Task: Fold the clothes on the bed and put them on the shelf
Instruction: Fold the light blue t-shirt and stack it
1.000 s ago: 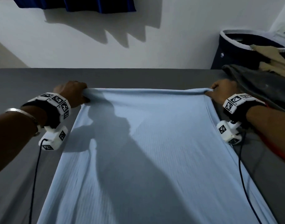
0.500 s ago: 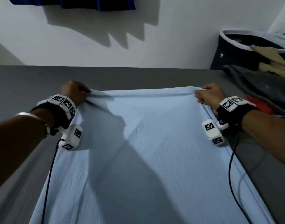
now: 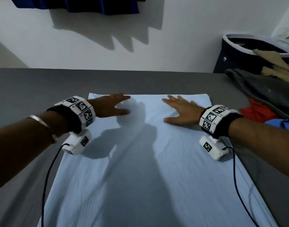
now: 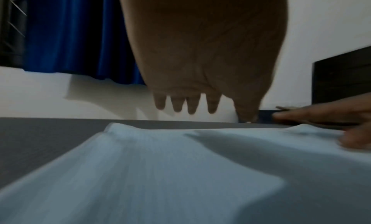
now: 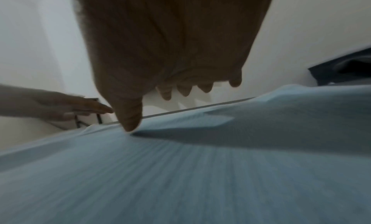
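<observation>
Now both hands have let go of the far corners they pinched a second ago. Left hand [image 3: 111,106] and right hand [image 3: 183,112] lie flat, fingers straight, gripping nothing, on the light-blue garment [image 3: 148,169] spread over the grey bed [image 3: 34,89]. Far edge looks squared; probably smoothing before the next fold. Unfolded clothes pile [image 3: 261,95] waits at right.

Left hand [image 3: 110,106] and right hand [image 3: 183,110] are lying flat, fingers spread, on the light-blue garment [image 3: 140,177] covering the grey bed [image 3: 34,89].
</observation>
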Demonstrator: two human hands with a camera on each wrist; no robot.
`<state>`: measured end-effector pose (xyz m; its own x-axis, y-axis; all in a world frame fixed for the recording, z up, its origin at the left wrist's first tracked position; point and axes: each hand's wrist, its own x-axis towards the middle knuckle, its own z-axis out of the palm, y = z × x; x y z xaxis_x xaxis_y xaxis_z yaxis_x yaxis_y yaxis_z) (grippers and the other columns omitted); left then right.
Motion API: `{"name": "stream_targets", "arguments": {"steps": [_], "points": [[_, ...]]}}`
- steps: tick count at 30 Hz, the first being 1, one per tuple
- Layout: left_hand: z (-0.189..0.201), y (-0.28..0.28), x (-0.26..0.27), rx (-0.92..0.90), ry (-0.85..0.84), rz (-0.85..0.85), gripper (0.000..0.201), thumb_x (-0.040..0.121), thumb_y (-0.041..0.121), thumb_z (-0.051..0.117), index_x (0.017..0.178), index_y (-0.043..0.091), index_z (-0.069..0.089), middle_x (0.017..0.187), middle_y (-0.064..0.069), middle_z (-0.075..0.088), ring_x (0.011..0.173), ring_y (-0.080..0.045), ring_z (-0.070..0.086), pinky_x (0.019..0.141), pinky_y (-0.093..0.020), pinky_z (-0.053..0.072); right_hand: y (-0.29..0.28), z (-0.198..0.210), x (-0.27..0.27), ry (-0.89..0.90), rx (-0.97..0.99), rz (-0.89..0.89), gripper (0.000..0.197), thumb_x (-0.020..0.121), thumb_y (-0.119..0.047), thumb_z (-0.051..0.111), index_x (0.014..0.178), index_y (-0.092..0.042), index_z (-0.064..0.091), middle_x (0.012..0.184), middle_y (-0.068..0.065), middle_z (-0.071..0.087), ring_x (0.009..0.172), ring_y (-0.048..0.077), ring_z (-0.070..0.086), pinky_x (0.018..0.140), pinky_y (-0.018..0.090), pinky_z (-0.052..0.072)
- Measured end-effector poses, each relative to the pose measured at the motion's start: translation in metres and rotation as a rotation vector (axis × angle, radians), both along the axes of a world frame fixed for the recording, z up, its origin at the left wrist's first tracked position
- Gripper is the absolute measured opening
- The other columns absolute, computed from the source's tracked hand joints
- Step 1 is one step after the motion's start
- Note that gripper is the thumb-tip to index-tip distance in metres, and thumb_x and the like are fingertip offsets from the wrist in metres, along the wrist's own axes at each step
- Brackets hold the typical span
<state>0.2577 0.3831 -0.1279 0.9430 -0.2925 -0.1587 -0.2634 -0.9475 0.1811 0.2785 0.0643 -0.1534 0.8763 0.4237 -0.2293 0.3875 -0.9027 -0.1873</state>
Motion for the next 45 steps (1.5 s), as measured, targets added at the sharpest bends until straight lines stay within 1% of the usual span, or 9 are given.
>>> {"name": "stream_targets", "arguments": {"steps": [2,6,14,21,28,32,37,41,45], "points": [[-0.010,-0.014,-0.005,0.101,0.245,-0.006,0.090,0.086,0.075,0.041,0.156,0.031,0.004,0.164,0.001,-0.002,0.151,-0.022,0.001,0.122,-0.043,0.005,0.003,-0.003,-0.009,0.119,-0.039,0.024,0.086,0.085,-0.074,0.044,0.152,-0.045,0.000,0.162,-0.016,-0.010,0.150,0.017,-0.011,0.118,0.059,0.000],[-0.027,0.019,-0.009,0.242,0.197,0.132,0.134,0.044,0.103,0.018,0.155,0.032,-0.008,0.163,0.003,-0.016,0.151,-0.020,-0.009,0.122,-0.049,0.002,-0.025,-0.002,-0.005,0.133,-0.090,-0.143,0.089,0.083,-0.079,0.037,0.153,-0.042,-0.003,0.161,-0.013,-0.014,0.150,0.018,-0.013,0.119,0.056,-0.001],[0.009,0.028,-0.042,0.221,0.173,0.262,0.085,0.093,0.065,0.038,0.157,0.019,0.005,0.164,-0.008,-0.001,0.151,-0.027,0.003,0.121,-0.047,0.012,-0.022,0.011,-0.030,0.080,-0.051,-0.231,0.082,0.092,-0.063,0.045,0.156,-0.026,0.008,0.164,0.004,-0.001,0.150,0.032,0.002,0.120,0.050,0.010],[0.028,-0.033,-0.187,0.108,0.183,-0.061,0.132,0.045,0.100,-0.003,0.156,0.028,0.002,0.164,-0.006,-0.005,0.151,-0.027,0.003,0.121,-0.049,0.013,0.025,0.050,-0.196,0.145,0.039,0.059,0.080,0.092,-0.062,0.045,0.154,-0.038,0.001,0.163,-0.010,-0.010,0.150,0.020,-0.007,0.117,0.057,0.006],[-0.018,-0.045,-0.312,0.162,0.284,-0.113,0.113,0.067,0.094,0.029,0.154,0.034,-0.012,0.162,0.000,-0.020,0.150,-0.025,-0.013,0.120,-0.051,0.000,0.006,0.024,-0.332,0.286,-0.108,0.121,0.094,0.071,-0.089,0.021,0.151,-0.047,-0.007,0.158,-0.022,-0.021,0.148,0.014,-0.019,0.114,0.062,-0.001],[-0.023,-0.011,-0.324,0.209,0.214,0.060,0.129,0.047,0.103,-0.001,0.155,0.033,-0.007,0.164,-0.001,-0.013,0.151,-0.024,-0.006,0.120,-0.049,0.006,-0.027,0.020,-0.334,0.227,-0.091,-0.131,0.095,0.071,-0.089,0.017,0.152,-0.045,-0.003,0.159,-0.020,-0.018,0.149,0.012,-0.012,0.116,0.060,0.008],[0.009,-0.003,-0.355,0.161,0.240,0.163,0.109,0.070,0.095,0.015,0.156,0.028,0.007,0.165,-0.004,-0.001,0.151,-0.026,0.002,0.120,-0.052,0.008,-0.020,0.035,-0.366,0.190,-0.093,-0.210,0.073,0.095,-0.064,0.034,0.155,-0.035,0.003,0.162,-0.009,-0.013,0.150,0.021,-0.009,0.118,0.058,0.007],[0.003,-0.006,-0.404,0.153,0.260,0.013,0.130,0.041,0.094,-0.011,0.154,0.035,0.013,0.164,0.001,0.005,0.150,-0.021,0.009,0.118,-0.053,0.013,0.016,0.034,-0.429,0.276,-0.014,-0.003,0.094,0.069,-0.087,0.011,0.153,-0.043,0.003,0.161,-0.015,-0.013,0.150,0.015,-0.008,0.117,0.056,0.007],[-0.011,0.018,-0.423,0.129,0.260,0.126,0.095,0.079,0.083,0.030,0.156,0.032,0.007,0.165,0.002,-0.003,0.151,-0.020,0.001,0.119,-0.054,0.012,0.023,0.012,-0.449,0.199,-0.073,0.013,0.104,0.057,-0.090,0.000,0.151,-0.046,-0.002,0.160,-0.017,-0.017,0.149,0.015,-0.012,0.115,0.060,0.008]]}}
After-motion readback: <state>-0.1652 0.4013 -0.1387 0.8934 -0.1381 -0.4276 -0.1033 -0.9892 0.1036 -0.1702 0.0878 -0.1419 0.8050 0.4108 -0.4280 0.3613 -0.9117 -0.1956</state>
